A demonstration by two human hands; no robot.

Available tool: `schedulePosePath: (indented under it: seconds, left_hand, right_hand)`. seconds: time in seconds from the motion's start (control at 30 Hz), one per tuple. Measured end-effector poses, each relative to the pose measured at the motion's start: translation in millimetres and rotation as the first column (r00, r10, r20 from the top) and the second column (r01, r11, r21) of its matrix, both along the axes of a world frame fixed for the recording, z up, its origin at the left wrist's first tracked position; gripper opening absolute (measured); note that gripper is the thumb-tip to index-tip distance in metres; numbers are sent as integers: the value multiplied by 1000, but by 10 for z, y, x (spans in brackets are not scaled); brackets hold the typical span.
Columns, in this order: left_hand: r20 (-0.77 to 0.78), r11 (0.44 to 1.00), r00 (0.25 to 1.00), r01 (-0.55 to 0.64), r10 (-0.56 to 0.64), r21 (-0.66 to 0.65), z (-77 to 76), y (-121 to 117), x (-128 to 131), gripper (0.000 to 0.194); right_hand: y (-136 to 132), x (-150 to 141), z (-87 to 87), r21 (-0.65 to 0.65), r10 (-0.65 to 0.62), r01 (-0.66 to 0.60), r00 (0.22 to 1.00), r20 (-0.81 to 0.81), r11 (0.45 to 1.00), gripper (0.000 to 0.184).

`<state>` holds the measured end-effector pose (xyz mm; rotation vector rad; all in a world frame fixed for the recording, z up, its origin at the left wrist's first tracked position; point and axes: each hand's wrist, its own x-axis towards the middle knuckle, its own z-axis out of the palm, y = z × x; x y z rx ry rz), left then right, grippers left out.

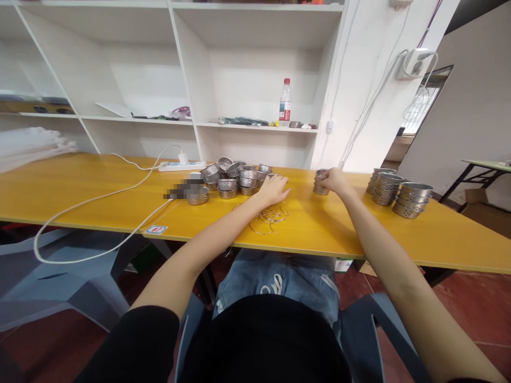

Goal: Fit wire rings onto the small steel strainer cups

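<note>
My right hand [334, 181] grips a small stack of perforated metal cups [320, 189], which is upright at the tabletop. My left hand [274, 189] is at the right end of a pile of similar metal cups [227, 184], its visible fingers apart. Behind that hand a cup's rim shows; the hand hides most of it, and contact is unclear. Just below the left hand, several thin wire rings [271, 215] lie loosely on the table.
Taller stacks of metal cups [413, 199] stand to the right on the yellow table [311, 234]. At the left are a power strip [181, 166] and a looping white cable [85, 204]. White shelves [255, 127] rise behind, holding a bottle [285, 103]. A grey chair [72, 282] is at left.
</note>
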<state>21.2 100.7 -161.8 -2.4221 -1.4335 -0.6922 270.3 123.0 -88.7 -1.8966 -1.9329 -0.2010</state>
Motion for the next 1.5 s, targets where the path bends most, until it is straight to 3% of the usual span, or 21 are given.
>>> schedulePosePath:
  seconds: [0.13, 0.23, 0.47, 0.63, 0.8, 0.9, 1.0, 1.13, 1.23, 1.37, 1.5]
  left_hand:
    - [64, 999, 998, 10, -8, -32, -14, 16, 11, 43]
    - [104, 998, 994, 38, -32, -52, -18, 11, 25, 46]
    - [172, 996, 985, 4, 12, -93, 0, -28, 31, 57]
    - [334, 984, 943, 54, 5, -167, 5, -66, 32, 73]
    - [399, 977, 917, 107, -26, -183, -30, -43, 37, 90]
    - [280, 986, 957, 109, -71, -122, -49, -21, 30, 66]
    - [154, 991, 985, 97, -83, -88, -48, -21, 32, 40]
    - [139, 992, 988, 83, -68, -100, -28, -7, 36, 34]
    - [155, 989, 985, 92, -73, -116, -25, 48, 13, 32]
    - [194, 988, 979, 82, -55, -132, -34, 116, -38, 30]
    - [211, 986, 976, 90, -58, -143, -19, 109, -65, 27]
  right_hand:
    - [-61, -277, -37, -81, 198, -210, 970, -139, 974, 8]
    - [-99, -412, -76, -62, 299, -317, 932, -205, 946, 11]
    - [-113, -571, -188, 106, 474, -464, 875, -99, 880, 10]
    - [-132, -654, -214, 120, 468, -453, 860, -202, 884, 12]
    - [-173, -571, -60, 201, 378, -339, 903, -203, 919, 13]
    - [-204, -428, 45, 202, 194, -164, 971, -138, 965, 11]
    - [-215, -327, 66, 116, 62, -54, 996, -66, 992, 12]
    - [-179, -350, -24, -81, 124, -143, 972, -201, 986, 22]
    - [-148, -413, -87, -139, 190, -253, 914, -359, 957, 21]
    - [-148, -401, -59, -132, 230, -324, 854, -466, 937, 16]
    - [-156, -259, 59, 12, 225, -248, 856, -465, 969, 13]
